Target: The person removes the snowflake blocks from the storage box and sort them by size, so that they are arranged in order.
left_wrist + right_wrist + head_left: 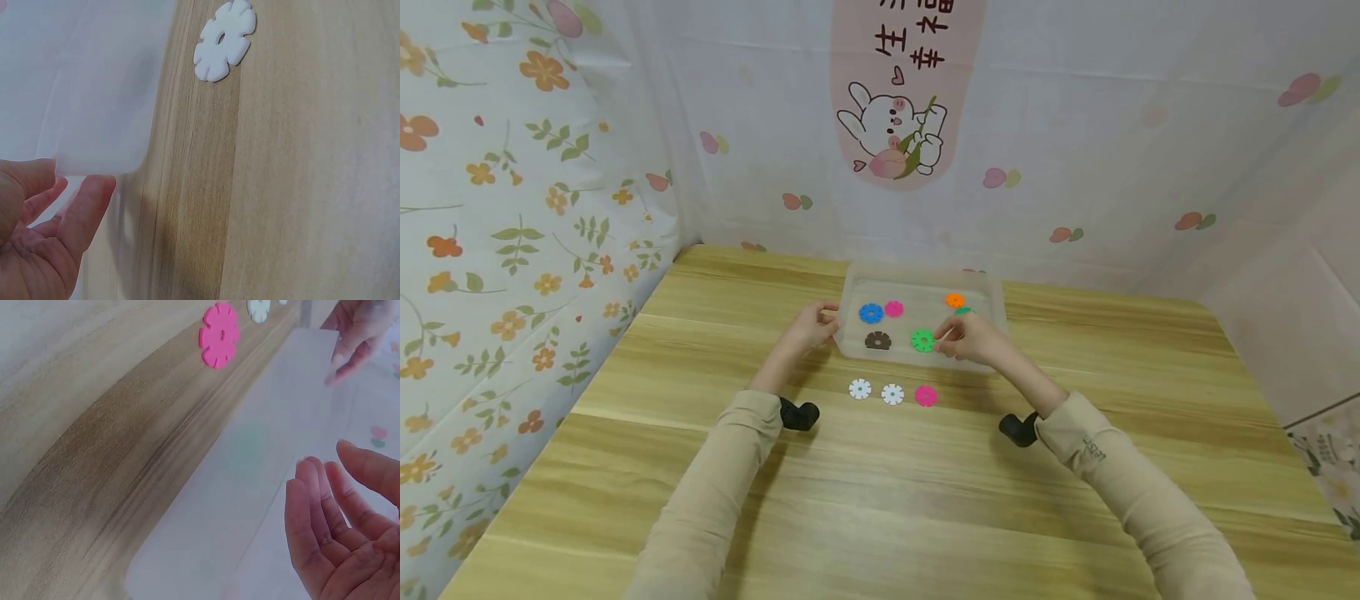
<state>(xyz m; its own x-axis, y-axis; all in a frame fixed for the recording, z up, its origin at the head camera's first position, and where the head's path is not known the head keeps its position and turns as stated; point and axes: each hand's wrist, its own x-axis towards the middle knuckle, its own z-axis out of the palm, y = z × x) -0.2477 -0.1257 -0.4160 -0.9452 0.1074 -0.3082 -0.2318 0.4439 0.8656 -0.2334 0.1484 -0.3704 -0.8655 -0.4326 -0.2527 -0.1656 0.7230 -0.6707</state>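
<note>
In mid-frame, the green disc (917, 335) is seen just left of the nearer, relaxed, empty right hand (967, 337), while the box (921, 292) is gripped by the left hand (814, 327).

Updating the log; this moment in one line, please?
left hand: at tray left side; right hand: over tray, empty, near light-green disc; outside tray: two white discs, pink disc

The tray (910, 357) is milky white. Bright colours belong to a blue disc (864, 313), an orange disc (954, 295), two pink discs (926, 390) and two green discs (917, 340); one brown disc (870, 340) and two white discs (892, 388) are plainer. The table (880, 508) has yellow-brown wood grain, the sleeves (700, 492) are beige, the left cloth (445, 187) is white with orange flowers (544, 72) and green leaves (576, 147).
</note>
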